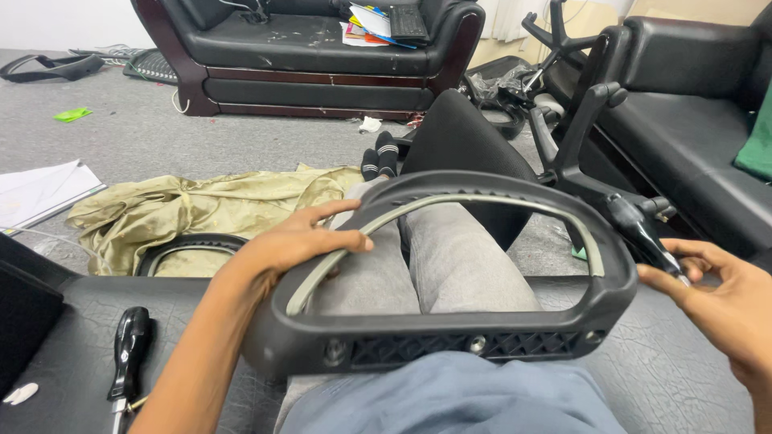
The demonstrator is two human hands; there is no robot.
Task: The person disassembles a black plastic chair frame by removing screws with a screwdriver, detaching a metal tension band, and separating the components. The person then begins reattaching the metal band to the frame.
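A black plastic chair-back frame (450, 341) with a grey inner strip rests across my lap, over my grey trousers. My left hand (293, 241) grips its left curved rim, thumb and fingers wrapped over the edge. My right hand (724, 301) holds a black-handled screwdriver (643, 233) by its handle, just right of the frame's right corner. Screw holes show along the frame's lower bar.
A second black-handled screwdriver (129, 350) lies on the black seat at lower left. A crumpled olive cloth (201, 209) and another frame ring (189, 245) lie on the floor. A chair base with armrests (579, 120) stands ahead right; black sofas (314, 48) behind.
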